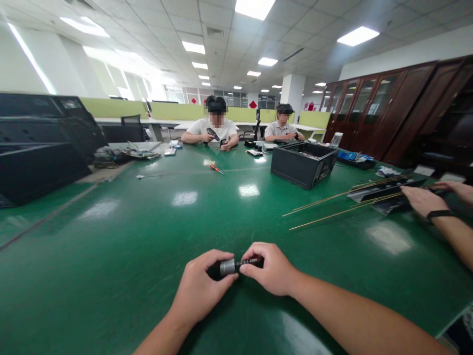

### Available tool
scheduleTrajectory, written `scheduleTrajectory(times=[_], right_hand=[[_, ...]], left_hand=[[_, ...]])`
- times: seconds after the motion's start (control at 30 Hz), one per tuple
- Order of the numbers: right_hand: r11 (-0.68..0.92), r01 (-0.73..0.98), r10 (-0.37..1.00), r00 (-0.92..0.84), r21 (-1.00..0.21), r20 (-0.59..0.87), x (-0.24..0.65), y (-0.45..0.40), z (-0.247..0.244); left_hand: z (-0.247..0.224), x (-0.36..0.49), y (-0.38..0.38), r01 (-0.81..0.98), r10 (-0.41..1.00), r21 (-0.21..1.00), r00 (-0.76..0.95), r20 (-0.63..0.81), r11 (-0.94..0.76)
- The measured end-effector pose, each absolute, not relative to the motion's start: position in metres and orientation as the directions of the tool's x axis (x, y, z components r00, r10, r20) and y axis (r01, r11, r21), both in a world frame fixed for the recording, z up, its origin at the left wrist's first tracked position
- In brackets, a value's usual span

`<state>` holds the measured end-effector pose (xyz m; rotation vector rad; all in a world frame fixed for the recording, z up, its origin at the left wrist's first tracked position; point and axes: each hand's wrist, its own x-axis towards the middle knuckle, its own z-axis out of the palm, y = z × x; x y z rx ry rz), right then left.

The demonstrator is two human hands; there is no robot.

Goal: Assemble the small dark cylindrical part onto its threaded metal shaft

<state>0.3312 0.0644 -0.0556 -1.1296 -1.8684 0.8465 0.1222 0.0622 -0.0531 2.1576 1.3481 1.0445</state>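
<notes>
While the left hand [197, 286] has its grip around a black-and-silver cylinder [227, 266] over the green table [121, 276], the right hand [275, 271] pinches a dark rod [252, 261] in line with it; a red screwdriver [215, 168] lies well beyond them.

A small cylinder [227, 266], black with a broad, smooth silver-gray band, lies roughly level, pointing sideways. The left hand [202, 281] pinches it between thumb and fingers, hiding part of its black end. In line with it, on its right, is a slimmer dark ridged piece [253, 261], tilted slightly up to the right, gripped by the right hand [271, 268]. Whether the two are joined is unclear. Both are at the near side of a glossy green counter [129, 246].
</notes>
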Motion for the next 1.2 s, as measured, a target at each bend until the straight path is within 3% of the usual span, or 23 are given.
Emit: scheduleTrajectory(times=[1.2], right_hand=[[0.366,0.409,0.923,-0.274,-0.836,0.270,0.3319,0.0649,-0.0531]], left_hand=[[-0.0526,0.1216,0.0633,0.589,0.881,0.660,0.248,0.403,-0.468]])
